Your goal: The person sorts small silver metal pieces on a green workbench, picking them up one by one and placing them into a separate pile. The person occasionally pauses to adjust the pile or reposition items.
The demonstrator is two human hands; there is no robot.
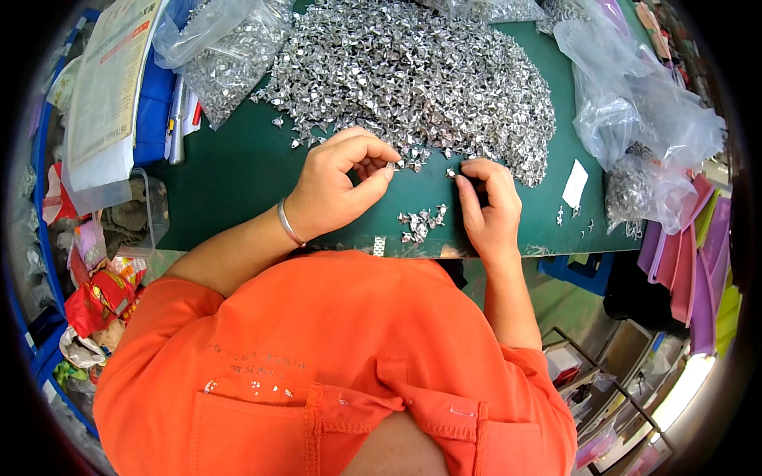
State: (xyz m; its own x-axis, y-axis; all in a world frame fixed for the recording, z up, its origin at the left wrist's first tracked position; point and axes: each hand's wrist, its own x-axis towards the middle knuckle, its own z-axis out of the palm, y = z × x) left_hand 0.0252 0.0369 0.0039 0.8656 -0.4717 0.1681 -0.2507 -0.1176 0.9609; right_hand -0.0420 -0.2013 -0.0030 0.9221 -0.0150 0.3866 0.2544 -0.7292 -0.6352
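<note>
A wide heap of small silvery metal pieces (413, 75) is spread over the green tabletop (230, 182). My left hand (341, 176), with a bangle on its wrist, is at the heap's near edge. Its thumb and forefinger are closed at the tips on what looks like one small metal piece, mostly hidden. Opposite it, my right hand (490, 208) pinches a small metal piece (451, 173) between thumb and forefinger. Between the hands, nearer to me, lies a small separate cluster of the same pieces (421, 223). A few more lie loose by the left fingertips.
Clear plastic bags of metal pieces stand at the back left (230, 71) and right (635, 186). A white paper slip (575, 184) lies right of the heap. Left are a blue folder (155, 111), pens and a clear plastic box (151, 210). Coloured sheets (698, 262) hang at the right.
</note>
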